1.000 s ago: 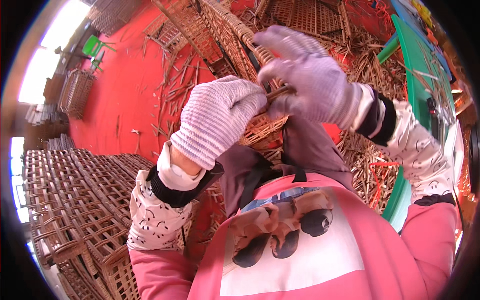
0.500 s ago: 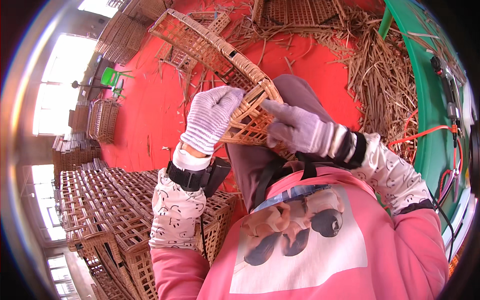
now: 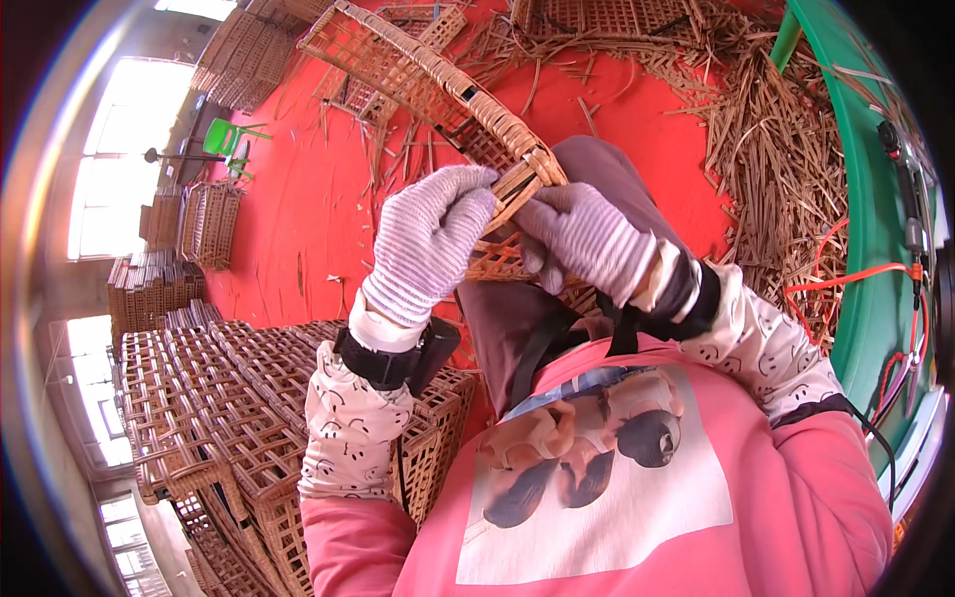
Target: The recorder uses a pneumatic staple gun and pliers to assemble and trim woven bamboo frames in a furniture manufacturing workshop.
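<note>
A woven wicker basket [image 3: 438, 75] with a thick wrapped rim rests against my legs, one corner pointing toward me. My left hand [image 3: 430, 239], in a striped grey-lilac glove, is closed at the left side of that corner, its fingertips pressed on the rim strips. On the right side of the corner, my right hand [image 3: 587, 239] is closed in the same kind of glove, thumb and forefinger at the rim's end. Its lower fingers curl under and are partly hidden. Whether a loose strip lies between the fingers cannot be made out.
Stacked wicker baskets [image 3: 229, 408] stand close at my left. Loose cane strips [image 3: 776, 169] heap up on the red floor [image 3: 288, 219] at the right. Beyond them is a green table [image 3: 860, 298] with tools and an orange cable [image 3: 846, 282]. A green chair [image 3: 219, 137] stands far left.
My right hand has turned and its pointing forefinger has drawn in to the corner. My left hand has rolled, its fingers now pinching at the rim. The basket corner has tilted slightly.
</note>
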`<state>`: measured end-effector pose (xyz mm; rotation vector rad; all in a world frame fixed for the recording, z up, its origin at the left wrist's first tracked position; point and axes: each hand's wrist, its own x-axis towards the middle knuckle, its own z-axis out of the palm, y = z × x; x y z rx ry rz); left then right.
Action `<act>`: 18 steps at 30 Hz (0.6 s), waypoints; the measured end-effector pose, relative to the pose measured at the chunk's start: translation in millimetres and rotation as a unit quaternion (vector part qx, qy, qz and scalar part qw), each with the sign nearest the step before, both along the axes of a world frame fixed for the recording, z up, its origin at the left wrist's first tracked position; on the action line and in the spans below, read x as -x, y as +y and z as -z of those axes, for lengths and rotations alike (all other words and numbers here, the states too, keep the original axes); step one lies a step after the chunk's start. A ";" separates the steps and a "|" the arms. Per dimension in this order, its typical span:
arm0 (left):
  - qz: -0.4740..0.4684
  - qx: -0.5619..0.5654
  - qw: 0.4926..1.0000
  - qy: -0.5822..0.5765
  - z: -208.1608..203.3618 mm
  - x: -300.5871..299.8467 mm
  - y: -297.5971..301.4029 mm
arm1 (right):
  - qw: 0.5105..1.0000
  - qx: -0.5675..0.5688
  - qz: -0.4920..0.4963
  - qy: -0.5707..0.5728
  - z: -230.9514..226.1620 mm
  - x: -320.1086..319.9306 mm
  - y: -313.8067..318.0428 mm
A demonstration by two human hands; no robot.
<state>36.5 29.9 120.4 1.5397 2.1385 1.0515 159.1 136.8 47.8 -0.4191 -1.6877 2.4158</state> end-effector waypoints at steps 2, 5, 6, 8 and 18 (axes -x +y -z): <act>0.004 -0.030 0.998 0.049 3.0 0.2 -1.8 | 0.939 -0.329 0.097 0.005 3.4 2.0 -4.4; 0.015 -0.041 0.995 0.089 6.5 2.8 -2.5 | 0.846 -0.509 0.157 0.035 -5.8 -7.4 -2.7; 0.025 -0.041 0.992 0.113 6.6 2.9 -2.6 | 0.809 -0.568 0.148 0.021 -11.5 -11.5 0.2; 0.028 -0.027 0.990 0.138 5.7 1.5 -3.5 | 0.856 -0.505 0.098 0.059 -17.5 -18.8 10.0; 0.014 0.188 0.954 0.232 1.3 -3.2 1.1 | 0.715 -0.630 0.043 0.298 -54.9 -50.4 19.6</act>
